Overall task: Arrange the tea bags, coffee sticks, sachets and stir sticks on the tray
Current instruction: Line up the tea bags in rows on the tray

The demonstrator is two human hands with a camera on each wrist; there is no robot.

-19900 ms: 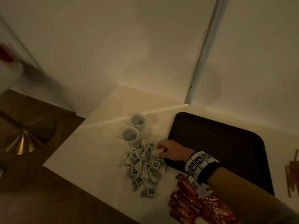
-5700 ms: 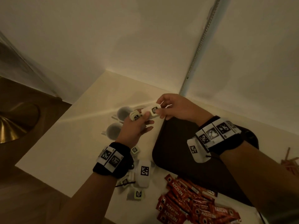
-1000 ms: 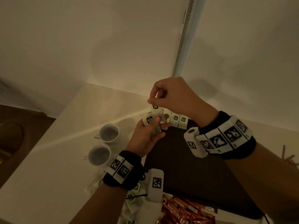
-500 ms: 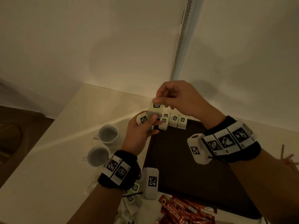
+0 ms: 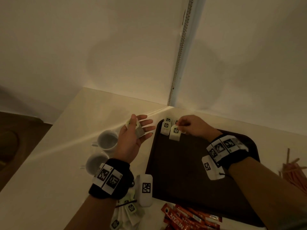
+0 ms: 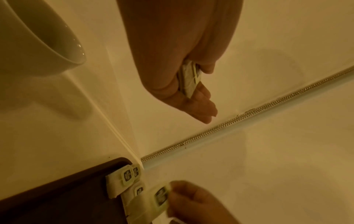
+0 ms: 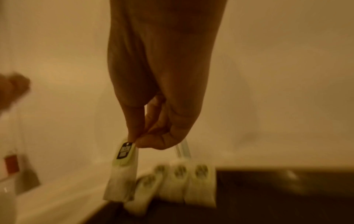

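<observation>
Head view: my right hand pinches a tea bag over the tray corner. My left hand thumb-clamps spare bags against flat fingers.

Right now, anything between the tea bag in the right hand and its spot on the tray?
Nothing visible. The right hand pinches the tea bag by its tag, hanging just over the tray beside the tea bags already laid in the far left corner. Bare tray lies around it.

Black wristbands, white square-coded tags, 2 bare forearms
</observation>
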